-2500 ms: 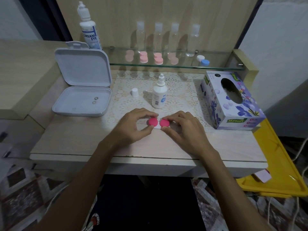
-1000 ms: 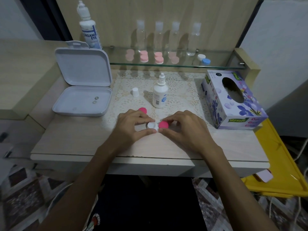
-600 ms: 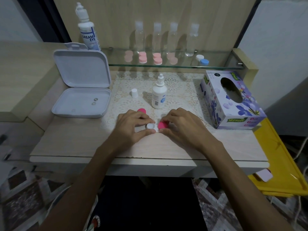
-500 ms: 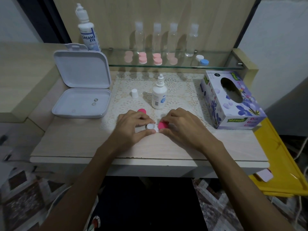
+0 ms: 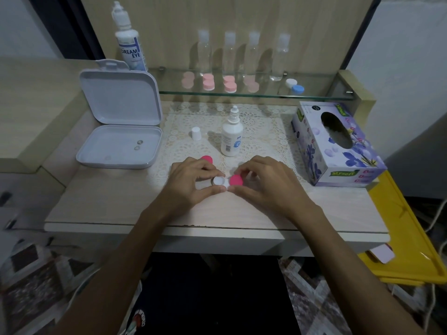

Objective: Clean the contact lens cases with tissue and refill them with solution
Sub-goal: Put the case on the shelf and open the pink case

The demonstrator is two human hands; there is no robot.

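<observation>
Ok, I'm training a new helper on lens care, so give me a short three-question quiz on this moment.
1. True or false: the cap of the small solution bottle is screwed on.
2. Which well of the lens case is uncovered? A) under the left hand B) under the right hand
3. Fill in: the loose pink cap lies just beyond the ____ hand.

Key: 1 false, the white cap stands beside it on the lace mat; 2 A; 3 left.

The lens case lies mid-worktop, bottle behind it (cap leftward), open box at the left edge, tissue box right.
</observation>
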